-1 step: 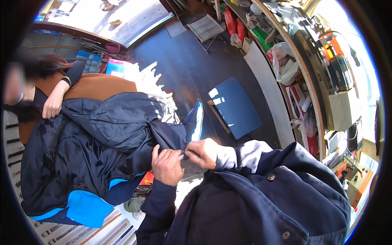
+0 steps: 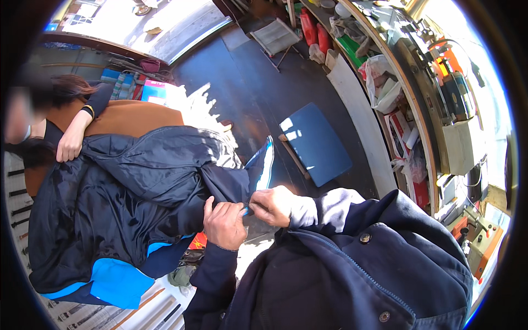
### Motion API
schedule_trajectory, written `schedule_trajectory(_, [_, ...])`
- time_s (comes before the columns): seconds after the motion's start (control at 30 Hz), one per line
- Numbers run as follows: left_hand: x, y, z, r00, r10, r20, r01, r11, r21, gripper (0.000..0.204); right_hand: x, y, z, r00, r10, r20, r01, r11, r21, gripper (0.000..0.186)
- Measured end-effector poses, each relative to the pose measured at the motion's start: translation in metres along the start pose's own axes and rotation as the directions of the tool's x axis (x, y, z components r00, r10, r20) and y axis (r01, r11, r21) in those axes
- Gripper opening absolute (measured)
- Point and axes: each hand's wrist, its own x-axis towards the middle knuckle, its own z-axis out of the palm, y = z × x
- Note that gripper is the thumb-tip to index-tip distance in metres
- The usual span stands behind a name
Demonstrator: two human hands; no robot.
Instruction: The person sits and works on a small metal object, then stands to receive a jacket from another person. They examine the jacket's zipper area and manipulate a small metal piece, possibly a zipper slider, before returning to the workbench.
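Note:
A dark jacket (image 2: pixel 110 203) with a shiny black lining and bright blue panels lies spread across the left of the view. My left hand (image 2: pixel 225 223) and my right hand (image 2: pixel 271 204) meet at its right part, both closed with fingertips gripping a small section of the garment's edge, where a bit of blue shows between them. Exactly what detail they pinch is too small to make out. At the upper left another person's hand (image 2: pixel 70 142) grips the jacket's far edge, in front of a brown cloth or garment (image 2: pixel 143 115).
A blue square seat or board (image 2: pixel 322 143) and a folding stool (image 2: pixel 275 36) are on the dark floor (image 2: pixel 231 77). Shelves (image 2: pixel 407 93) with bags, red bottles and tools line the right. A bright doorway (image 2: pixel 187 27) is at the top; small straps and strips (image 2: pixel 159 308) lie at lower left.

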Motion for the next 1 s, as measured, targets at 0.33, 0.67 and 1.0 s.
schedule_trajectory(0.33, [-0.051,-0.009,-0.025,0.983,-0.043,-0.176,0.042,0.999,-0.009,0.01,0.005,0.073,0.011,0.887,0.46,-0.029,-0.438,0.86,0.262,0.023])
schedule_trajectory(0.67, [-0.095,0.01,-0.017,0.924,-0.333,-0.19,0.313,0.941,-0.129,0.046,0.011,-0.011,0.002,1.0,-0.014,0.007,0.012,0.965,0.262,0.011])
schedule_trajectory(1.0, [-0.076,0.019,0.012,0.897,-0.312,-0.314,0.238,0.938,-0.253,0.021,-0.014,-0.027,0.017,0.972,-0.08,0.22,0.012,0.955,0.295,0.008])
